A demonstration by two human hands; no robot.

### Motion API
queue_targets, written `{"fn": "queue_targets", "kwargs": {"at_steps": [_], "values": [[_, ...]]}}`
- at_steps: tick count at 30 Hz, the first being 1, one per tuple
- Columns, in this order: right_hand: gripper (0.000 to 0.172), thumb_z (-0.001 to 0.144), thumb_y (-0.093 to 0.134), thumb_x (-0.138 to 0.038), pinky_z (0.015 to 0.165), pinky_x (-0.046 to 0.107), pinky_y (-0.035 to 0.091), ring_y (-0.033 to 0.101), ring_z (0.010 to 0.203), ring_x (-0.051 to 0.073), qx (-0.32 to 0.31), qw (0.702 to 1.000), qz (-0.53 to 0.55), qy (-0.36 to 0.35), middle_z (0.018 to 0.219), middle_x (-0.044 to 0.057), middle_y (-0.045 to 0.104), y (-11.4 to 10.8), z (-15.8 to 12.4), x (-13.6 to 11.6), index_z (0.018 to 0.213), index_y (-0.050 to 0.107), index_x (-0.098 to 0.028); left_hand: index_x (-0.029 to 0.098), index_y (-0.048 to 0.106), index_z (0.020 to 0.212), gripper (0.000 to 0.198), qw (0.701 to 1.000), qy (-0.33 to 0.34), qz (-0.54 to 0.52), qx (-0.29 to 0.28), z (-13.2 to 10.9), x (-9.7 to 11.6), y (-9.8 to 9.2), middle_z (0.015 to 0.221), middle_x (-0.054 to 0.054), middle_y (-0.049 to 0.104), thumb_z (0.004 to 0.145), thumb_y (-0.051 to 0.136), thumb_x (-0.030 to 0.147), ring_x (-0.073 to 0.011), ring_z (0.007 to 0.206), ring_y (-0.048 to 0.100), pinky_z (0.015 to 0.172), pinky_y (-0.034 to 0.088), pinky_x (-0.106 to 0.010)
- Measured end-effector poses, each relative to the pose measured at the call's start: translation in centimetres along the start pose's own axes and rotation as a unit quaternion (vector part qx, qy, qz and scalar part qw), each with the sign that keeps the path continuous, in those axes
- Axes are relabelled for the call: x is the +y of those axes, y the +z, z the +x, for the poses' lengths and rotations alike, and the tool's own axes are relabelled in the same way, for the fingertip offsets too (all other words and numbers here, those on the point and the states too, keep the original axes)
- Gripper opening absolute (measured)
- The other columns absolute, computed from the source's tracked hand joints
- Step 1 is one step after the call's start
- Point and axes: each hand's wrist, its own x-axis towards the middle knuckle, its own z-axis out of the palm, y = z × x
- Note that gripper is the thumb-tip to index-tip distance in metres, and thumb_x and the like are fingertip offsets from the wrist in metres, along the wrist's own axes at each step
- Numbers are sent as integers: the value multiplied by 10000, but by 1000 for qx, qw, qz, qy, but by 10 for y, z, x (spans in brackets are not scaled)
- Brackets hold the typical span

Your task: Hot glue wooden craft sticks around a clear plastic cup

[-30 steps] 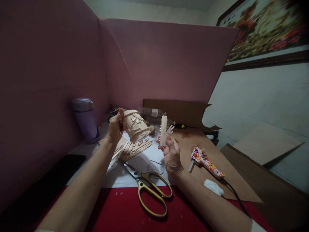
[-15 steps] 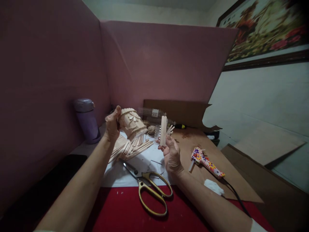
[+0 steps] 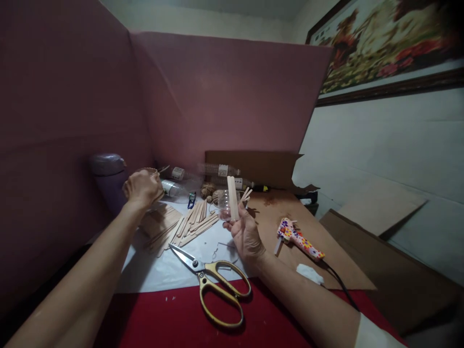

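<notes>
The left hand (image 3: 141, 187), fingers curled closed, grips a craft-stick cup (image 3: 159, 193), mostly hidden behind it, at left near a purple tumbler (image 3: 107, 171). The right hand (image 3: 248, 237), partly closed, holds a clear plastic bottle piece (image 3: 223, 202) with two craft sticks (image 3: 233, 199) upright against it. Gold-handled scissors (image 3: 195, 264) lie between the forearms; a flower-patterned glue gun (image 3: 299, 240) rests on cardboard (image 3: 281, 208) at right.

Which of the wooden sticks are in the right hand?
The upright pair, side by side in the right hand, in front of clear ribbed plastic; the loose sticks lie spread on the white sheet.
</notes>
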Motion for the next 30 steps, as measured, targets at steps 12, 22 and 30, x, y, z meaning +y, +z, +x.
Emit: {"fn": "queue_targets", "kwargs": {"at_steps": [12, 22, 30], "values": [[420, 783, 684, -576, 609, 285, 494, 665, 789, 197, -12, 1000, -16, 24, 940, 65, 735, 0, 0, 0, 990, 644, -213, 164, 670, 754, 172, 996, 34, 70, -48, 2, -24, 24, 888, -256, 681, 818, 599, 307, -398, 824, 680, 685, 457, -435], [493, 746, 740, -570, 722, 299, 494, 642, 837, 185, -36, 998, -54, 3, 998, 58, 707, -8, 3, 7, 1061, 650, -202, 78, 658, 1090, 312, 994, 18, 86, -59, -13, -17, 24, 1111, -319, 593, 882, 491, 242, -441, 894, 675, 719, 454, -471], [508, 705, 800, -528, 725, 305, 486, 608, 770, 167, -10, 999, -42, -8, 913, 31, 686, -12, 5, 13, 1067, 649, -205, 160, 684, 1050, 281, 954, 62, -275, -105, -57, 57, 2, 1092, -161, 679, 868, 613, 362, -322, 1057, 656, 912, 464, -389]]}}
